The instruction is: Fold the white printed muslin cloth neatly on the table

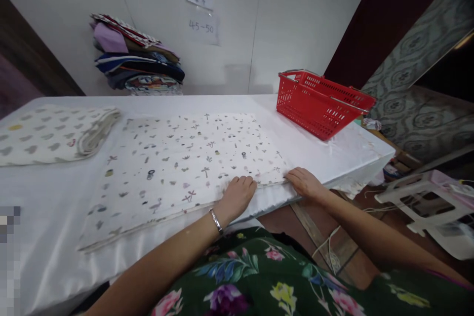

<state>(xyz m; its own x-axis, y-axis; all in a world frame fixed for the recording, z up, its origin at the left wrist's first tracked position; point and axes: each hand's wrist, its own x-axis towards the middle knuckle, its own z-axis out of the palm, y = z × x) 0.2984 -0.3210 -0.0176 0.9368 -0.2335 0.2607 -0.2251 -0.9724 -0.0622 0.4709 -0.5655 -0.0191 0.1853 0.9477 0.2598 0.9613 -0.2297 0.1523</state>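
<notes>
A folded white cloth printed with palm trees (202,150) lies flat on the middle of the table (52,212), its near edge close to the table's near side. The left hand (239,196) rests on that near edge, fingers close together, with a silver bracelet (216,221) at the wrist. The right hand (304,183) touches the near right corner, fingers also together. The thumbs are mostly hidden, so I cannot tell whether either hand pinches the fabric or only presses it. To the left lies a thicker folded cloth with grey shapes (44,133). A red plastic basket (316,106) stands far right. Far left, folded fabrics (138,61) are stacked against the wall (307,19).
</notes>
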